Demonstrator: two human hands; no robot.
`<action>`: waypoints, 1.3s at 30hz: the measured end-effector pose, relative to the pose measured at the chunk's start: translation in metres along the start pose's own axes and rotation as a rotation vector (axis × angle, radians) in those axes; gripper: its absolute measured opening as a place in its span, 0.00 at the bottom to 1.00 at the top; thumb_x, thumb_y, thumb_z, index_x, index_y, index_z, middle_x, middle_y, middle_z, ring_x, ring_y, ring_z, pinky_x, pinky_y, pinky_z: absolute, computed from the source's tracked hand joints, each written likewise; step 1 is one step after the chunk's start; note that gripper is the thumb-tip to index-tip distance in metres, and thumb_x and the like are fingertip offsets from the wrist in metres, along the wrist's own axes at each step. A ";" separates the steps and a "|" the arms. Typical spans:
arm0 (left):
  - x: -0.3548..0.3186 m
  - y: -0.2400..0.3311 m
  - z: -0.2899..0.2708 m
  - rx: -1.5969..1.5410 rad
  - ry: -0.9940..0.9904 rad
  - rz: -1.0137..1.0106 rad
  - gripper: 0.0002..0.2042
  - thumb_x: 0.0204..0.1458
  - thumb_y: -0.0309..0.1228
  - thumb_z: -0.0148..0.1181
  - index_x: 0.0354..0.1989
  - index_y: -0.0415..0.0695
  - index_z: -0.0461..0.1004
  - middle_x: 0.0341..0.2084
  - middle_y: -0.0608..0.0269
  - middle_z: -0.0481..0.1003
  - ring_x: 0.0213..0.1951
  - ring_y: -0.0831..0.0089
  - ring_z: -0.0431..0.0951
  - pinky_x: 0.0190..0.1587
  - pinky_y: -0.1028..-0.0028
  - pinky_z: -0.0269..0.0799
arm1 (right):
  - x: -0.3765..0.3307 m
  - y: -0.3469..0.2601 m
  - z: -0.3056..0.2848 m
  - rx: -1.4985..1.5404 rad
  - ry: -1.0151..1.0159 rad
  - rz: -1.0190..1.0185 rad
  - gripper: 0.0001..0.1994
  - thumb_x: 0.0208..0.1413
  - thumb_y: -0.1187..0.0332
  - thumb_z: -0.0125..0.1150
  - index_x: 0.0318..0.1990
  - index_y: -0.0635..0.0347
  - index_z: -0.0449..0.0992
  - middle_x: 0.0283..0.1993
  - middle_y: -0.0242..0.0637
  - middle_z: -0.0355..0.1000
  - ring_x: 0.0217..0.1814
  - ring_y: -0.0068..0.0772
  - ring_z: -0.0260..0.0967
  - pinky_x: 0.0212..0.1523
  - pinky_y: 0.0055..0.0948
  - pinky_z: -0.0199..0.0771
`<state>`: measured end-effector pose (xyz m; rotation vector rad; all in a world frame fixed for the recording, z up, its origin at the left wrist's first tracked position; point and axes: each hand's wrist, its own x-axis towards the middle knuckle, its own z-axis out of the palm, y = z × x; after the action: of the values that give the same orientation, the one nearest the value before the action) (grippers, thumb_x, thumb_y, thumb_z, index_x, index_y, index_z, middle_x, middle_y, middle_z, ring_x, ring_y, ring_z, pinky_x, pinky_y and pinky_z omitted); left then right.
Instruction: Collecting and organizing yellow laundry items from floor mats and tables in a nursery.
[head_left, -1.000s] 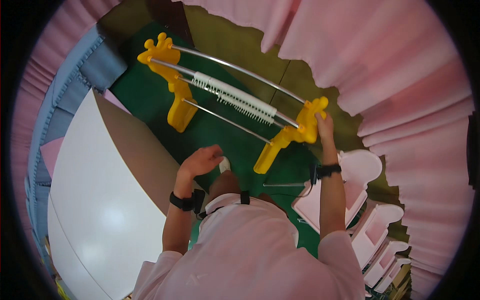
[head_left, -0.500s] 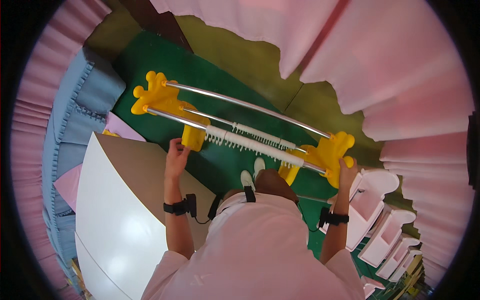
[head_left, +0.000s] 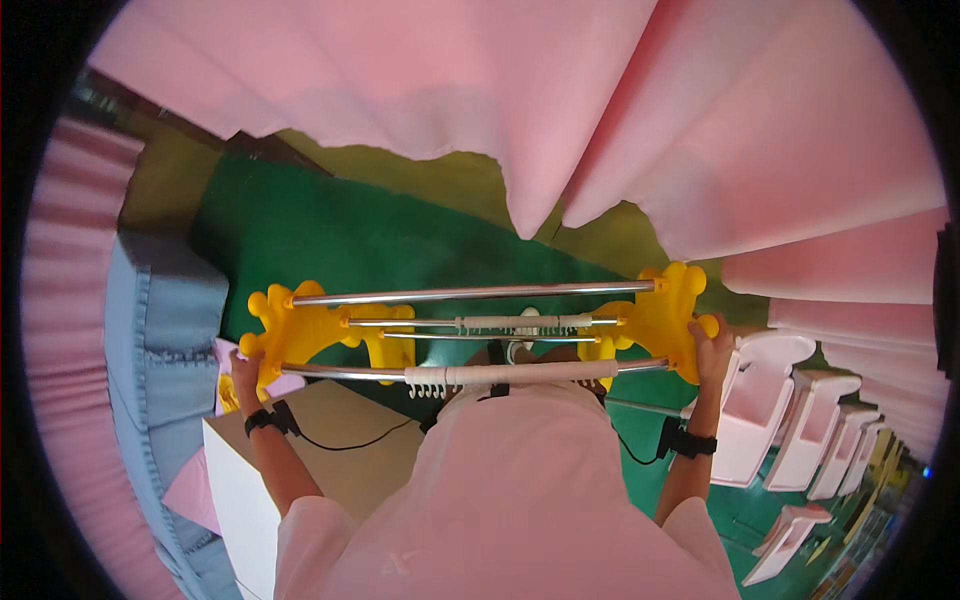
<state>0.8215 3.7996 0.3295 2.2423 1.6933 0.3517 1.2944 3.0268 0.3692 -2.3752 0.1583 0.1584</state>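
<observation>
1. The person holds a drying rack (head_left: 480, 335) up in front of their chest, level, above the green floor (head_left: 330, 240).
2. The left hand (head_left: 246, 368) wraps around the yellow end piece (head_left: 300, 328) on the left side.
3. The right hand (head_left: 708, 345) grips the other yellow end piece (head_left: 665, 315).
4. Shiny metal bars (head_left: 470, 293) run between the two ends (white clips (head_left: 520, 322) sit on some).
5. A white table (head_left: 240, 480) stands just below the left arm.
6. Pink curtains (head_left: 560, 110) hang above.
</observation>
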 end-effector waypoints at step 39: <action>0.212 0.413 0.214 -0.256 -0.245 0.666 0.23 0.48 0.42 0.62 0.48 0.40 0.71 0.40 0.53 0.77 0.43 0.57 0.77 0.44 0.63 0.70 | 0.097 0.045 0.023 -0.036 0.608 0.091 0.30 0.44 0.53 0.66 0.50 0.68 0.70 0.43 0.60 0.72 0.48 0.57 0.70 0.47 0.43 0.69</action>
<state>1.3251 3.8776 0.2939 2.4634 0.7027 0.3889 1.3810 3.0038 0.3066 -2.3835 0.5517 -0.5285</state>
